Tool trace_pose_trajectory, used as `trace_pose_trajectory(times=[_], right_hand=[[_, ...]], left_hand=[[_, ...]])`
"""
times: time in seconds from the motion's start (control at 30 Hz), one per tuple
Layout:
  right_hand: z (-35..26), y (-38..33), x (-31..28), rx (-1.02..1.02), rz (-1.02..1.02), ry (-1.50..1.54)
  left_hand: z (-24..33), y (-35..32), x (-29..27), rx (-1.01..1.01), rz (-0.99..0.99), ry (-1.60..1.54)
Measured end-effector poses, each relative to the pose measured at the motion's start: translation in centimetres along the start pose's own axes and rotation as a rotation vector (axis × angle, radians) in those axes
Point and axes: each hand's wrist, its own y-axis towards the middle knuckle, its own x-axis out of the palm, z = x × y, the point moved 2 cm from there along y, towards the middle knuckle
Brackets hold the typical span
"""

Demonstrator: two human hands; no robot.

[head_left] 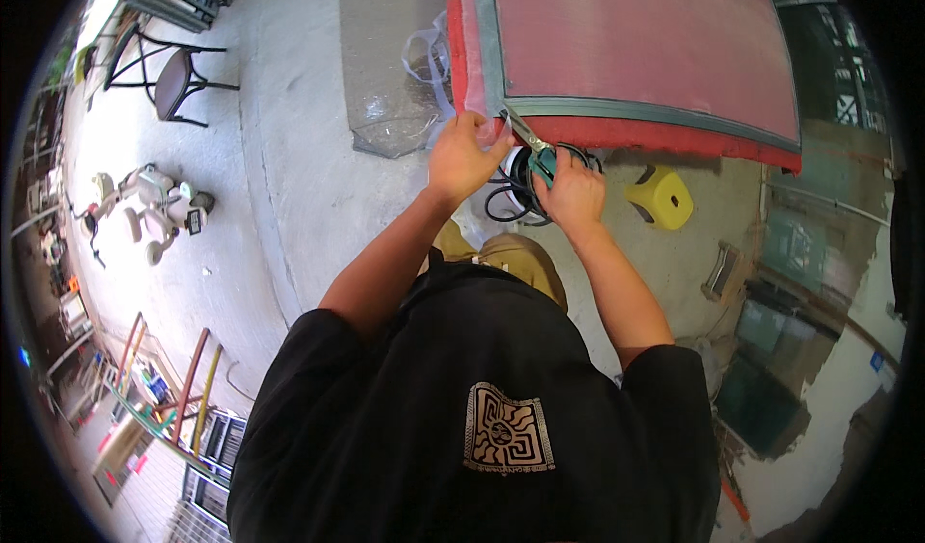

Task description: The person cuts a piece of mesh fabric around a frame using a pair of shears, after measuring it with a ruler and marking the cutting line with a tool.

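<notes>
My right hand (575, 191) is closed round the green handles of a pair of scissors (525, 133). Their metal blades point up and left, at the near left corner of a grey-framed mesh screen (636, 105). Thin, see-through white mesh (472, 23) runs loose along the screen's left edge. With its fingers pinched, my left hand (461, 162) grips the loose mesh at that corner, just left of the blade tips. Under the screen lies a red cloth (617, 134) on a raised support. Whether the blades are closed on the mesh is too small to tell.
Below the screen's near edge sits a coil of black cable (501, 206), with a yellow stool (663, 197) to its right. Clear plastic sheeting (385, 109) covers floor at the left. Farther left stand a dark chair (176, 82) and a pale wheeled toy vehicle (159, 201).
</notes>
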Motion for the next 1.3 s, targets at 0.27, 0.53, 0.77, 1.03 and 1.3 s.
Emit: trace_pose_trajectory(times=[0.27,0.53,0.77,1.03,1.3], right_hand=[[-3.5,-1.9,-0.1,0.205,0.008,-0.001],[-5.8,-2.3,0.0,0.351,0.028,-0.009],[-7.1,-0.7,0.3,0.328,0.085,-0.008],[-8.6,0.2,1.1,0.375,0.124,0.008],[-10.1,-0.6,1.8,0.434,0.098,-0.047]], left_hand=[[-2.3,6.6,2.0,-0.076,0.132,-0.002],[-2.1,7.1,2.8,-0.025,0.028,0.0],[-6.8,10.2,4.0,-0.284,-0.37,-0.328],[0.4,8.6,1.2,-0.277,-0.26,-0.187],[-3.5,10.1,2.5,-0.169,-0.434,-0.344]])
